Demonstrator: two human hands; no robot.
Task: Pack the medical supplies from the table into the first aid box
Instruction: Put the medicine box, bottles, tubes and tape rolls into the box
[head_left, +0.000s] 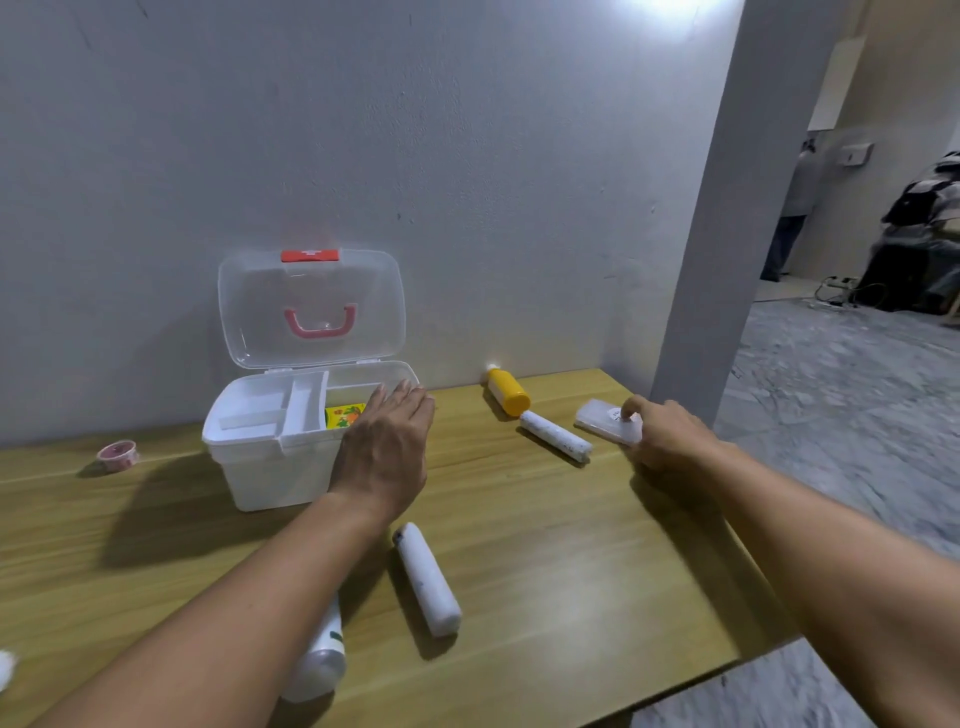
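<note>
The first aid box (270, 462) is standing near the back edge of the wooden table (571, 571), towards its left side, with its clear lid (311, 306) standing upright against the wall. A white tray (275, 410) is sitting in the left part of the box, and a yellow packet (344, 415) is lying in the right part.

The left hand (387, 447) is hovering over the right front corner of the box, flat, with the fingers wide and holding nothing. The right hand (670, 436) is reaching to the right edge of the table, and its fingertips (631, 413) are touching a flat clear case (605, 423) there; I cannot tell if it is really gripping it.

A yellow bottle (508, 391) is lying by the back edge. A white roll (556, 435) is lying just beside it, between the bottle and the case. A second white roll (428, 579) is lying in the middle. A white bottle (322, 660) is lying near the front edge, partly under the left forearm. A small pink tape roll (118, 455) is sitting left of the box.
</note>
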